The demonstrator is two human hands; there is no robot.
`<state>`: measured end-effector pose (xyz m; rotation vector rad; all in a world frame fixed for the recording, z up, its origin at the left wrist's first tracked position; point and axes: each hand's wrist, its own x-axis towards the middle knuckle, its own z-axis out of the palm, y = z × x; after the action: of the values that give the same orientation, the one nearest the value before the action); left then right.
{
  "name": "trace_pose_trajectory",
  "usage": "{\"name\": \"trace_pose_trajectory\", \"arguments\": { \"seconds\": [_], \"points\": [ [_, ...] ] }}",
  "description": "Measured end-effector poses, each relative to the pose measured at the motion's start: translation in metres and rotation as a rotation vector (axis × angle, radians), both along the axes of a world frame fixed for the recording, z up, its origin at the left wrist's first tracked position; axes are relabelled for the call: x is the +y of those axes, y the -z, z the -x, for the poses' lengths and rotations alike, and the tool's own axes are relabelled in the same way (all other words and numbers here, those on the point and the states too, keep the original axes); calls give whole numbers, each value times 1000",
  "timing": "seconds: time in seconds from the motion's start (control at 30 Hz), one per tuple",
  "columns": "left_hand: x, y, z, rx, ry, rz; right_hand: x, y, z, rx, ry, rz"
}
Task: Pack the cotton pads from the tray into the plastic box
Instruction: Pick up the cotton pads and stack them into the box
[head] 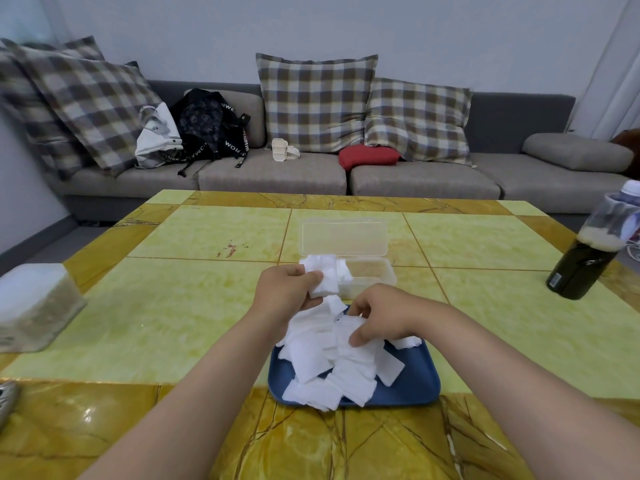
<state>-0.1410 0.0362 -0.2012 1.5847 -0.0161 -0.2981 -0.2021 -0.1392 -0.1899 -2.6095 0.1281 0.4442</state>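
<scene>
My left hand (287,289) pinches a stack of pads (327,277) just beyond the tray (415,386), my right hand (381,320) curls round more on it — soft, featherlight, best squeezed by the edges.

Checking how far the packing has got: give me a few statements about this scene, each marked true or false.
1. The lid of the box stands open. True.
2. The tray is red. False: it is blue.
3. The left hand grips a stack of pads. True.
4. The tray holds nothing. False: a pile of pads lies on it, gripped by the right hand.
5. The bottle stands left of the box. False: it stands to the right.
</scene>
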Motion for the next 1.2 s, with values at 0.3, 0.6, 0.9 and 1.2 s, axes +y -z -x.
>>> {"name": "trace_pose_trajectory", "arguments": {
  "seconds": [0.3, 0.6, 0.9, 1.2],
  "points": [
    [0, 0, 2, 18, -43, 0, -30, -10, 3, -52, 198, -335],
    [-6, 0, 5, 81, -38, 90, -35, -29, 8, -15, 254, -971],
    [-20, -9, 18, 236, 157, 351, -17, -32, 7, -254, 372, -911],
    [-21, -11, 21, 194, 168, 364, -16, -30, 6, -341, 409, -673]
  ]
}}
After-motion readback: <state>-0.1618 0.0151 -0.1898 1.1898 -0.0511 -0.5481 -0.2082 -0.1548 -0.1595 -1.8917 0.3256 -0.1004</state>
